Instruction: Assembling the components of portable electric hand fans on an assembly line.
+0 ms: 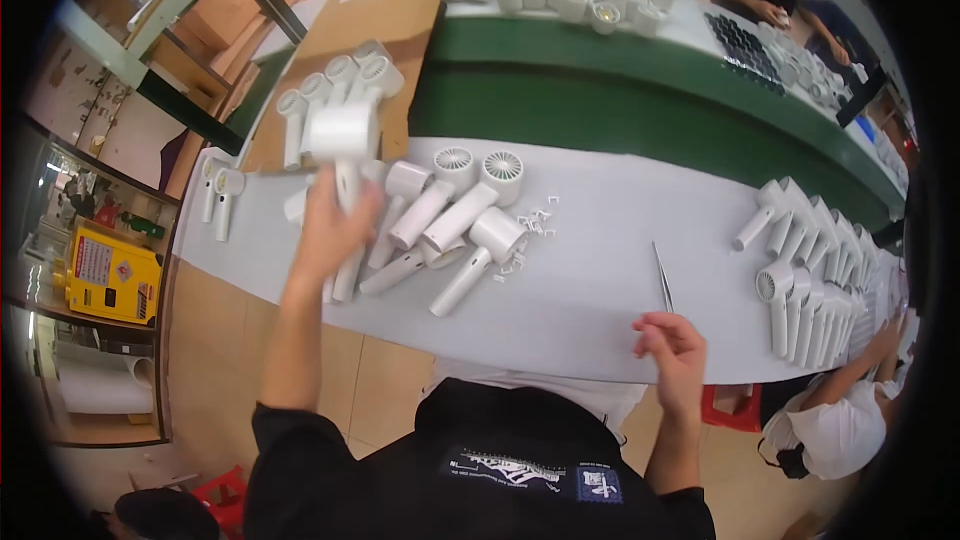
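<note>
My left hand [335,225] is wrapped round the handle of a white handheld fan [343,132], its round head raised above the pile and slightly blurred. Loosely curled near the table's front edge, my right hand [675,355] has a pair of metal tweezers [661,273] sticking out past its fingers, tip pointing away from me. Beside my left hand lies a heap of white handheld fans [470,213], some with their slotted grilles facing up. Small white clip-like pieces [541,219] are scattered at the heap's right side.
More fans [340,75] lie on a brown cardboard sheet [415,15] at the far left. Rows of fans [800,310] line the right side of the grey-white tabletop [590,280]. Behind a green partition [600,90], people handle white parts at another table. A yellow box [115,275] stands left.
</note>
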A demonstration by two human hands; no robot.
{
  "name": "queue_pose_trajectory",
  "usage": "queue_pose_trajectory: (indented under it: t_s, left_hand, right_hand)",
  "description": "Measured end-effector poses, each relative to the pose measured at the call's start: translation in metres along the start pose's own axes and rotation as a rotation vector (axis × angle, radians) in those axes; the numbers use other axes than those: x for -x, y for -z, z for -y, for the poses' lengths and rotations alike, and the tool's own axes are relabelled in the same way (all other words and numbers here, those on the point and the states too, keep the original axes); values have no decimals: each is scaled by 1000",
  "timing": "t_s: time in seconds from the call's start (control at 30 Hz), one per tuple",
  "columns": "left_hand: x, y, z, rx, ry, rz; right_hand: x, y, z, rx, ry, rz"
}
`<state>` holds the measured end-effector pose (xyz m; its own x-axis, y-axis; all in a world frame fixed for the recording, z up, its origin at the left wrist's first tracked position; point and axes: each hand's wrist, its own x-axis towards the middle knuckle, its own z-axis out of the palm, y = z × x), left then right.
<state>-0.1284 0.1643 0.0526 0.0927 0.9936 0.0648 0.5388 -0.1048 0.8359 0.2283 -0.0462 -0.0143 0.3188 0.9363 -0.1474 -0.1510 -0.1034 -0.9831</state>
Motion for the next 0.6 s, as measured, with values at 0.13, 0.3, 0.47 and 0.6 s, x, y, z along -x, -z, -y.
queue_pose_trajectory:
  t_s: [0.13, 0.3, 0.47, 0.6]
  left_hand:
    - [-110, 15, 51, -397, -156, -279]
    - [-145, -21, 41, -659, -76, -375]
    - [-175, -33, 71, -839, -159, -395]
    - [-232, 14, 138, -876, -191, -411]
  right_hand:
    - [-11, 46, 11, 139, 121, -294]
    - [3, 80, 5, 165, 170, -463]
    - [28, 93, -1, 166, 134, -525]
    - [14, 117, 3, 191, 166, -543]
